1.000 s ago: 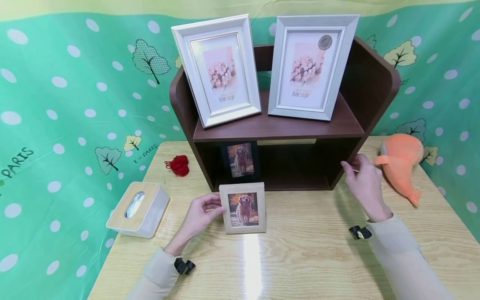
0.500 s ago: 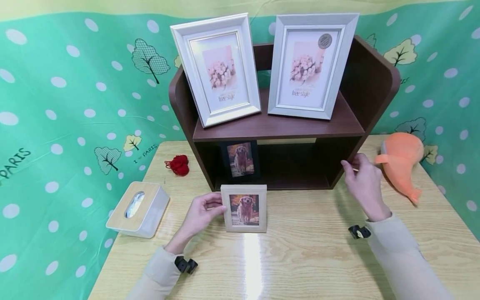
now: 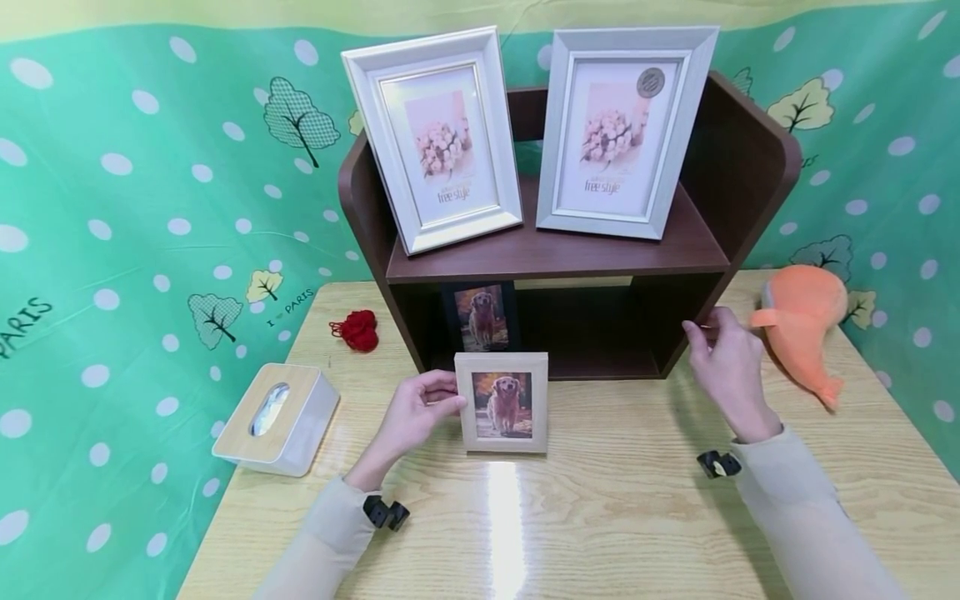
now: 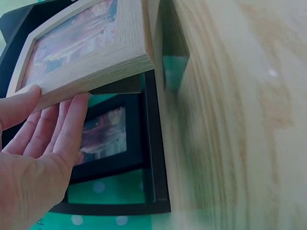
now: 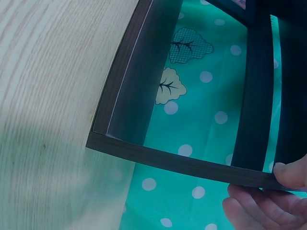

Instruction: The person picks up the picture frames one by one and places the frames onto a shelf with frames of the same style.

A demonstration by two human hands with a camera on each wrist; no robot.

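Observation:
My left hand (image 3: 420,417) pinches the left edge of a light wood picture frame (image 3: 501,446) with a dog photo, thumb in front and fingers behind. In the left wrist view that wooden frame (image 4: 100,62) is tilted in front of the shelf. A black picture frame (image 3: 511,321) with a similar photo stands in the lower left of the dark brown shelf (image 3: 555,262); its bottom is hidden behind the wooden frame. My right hand (image 3: 727,367) grips the shelf's right side panel, and the right wrist view shows the thumb and fingers on either side of the panel (image 5: 192,165).
Two white picture frames, one left (image 3: 405,200) and one right (image 3: 551,158), stand on the upper shelf. A tissue box (image 3: 300,450) and a red yarn bundle (image 3: 358,331) are at left. An orange plush toy (image 3: 806,333) lies at right on the wooden table (image 3: 615,517).
My left hand has moved slightly right and toward the shelf with the wooden picture frame, which now covers the lower part of the black one. My right hand stays on the side panel.

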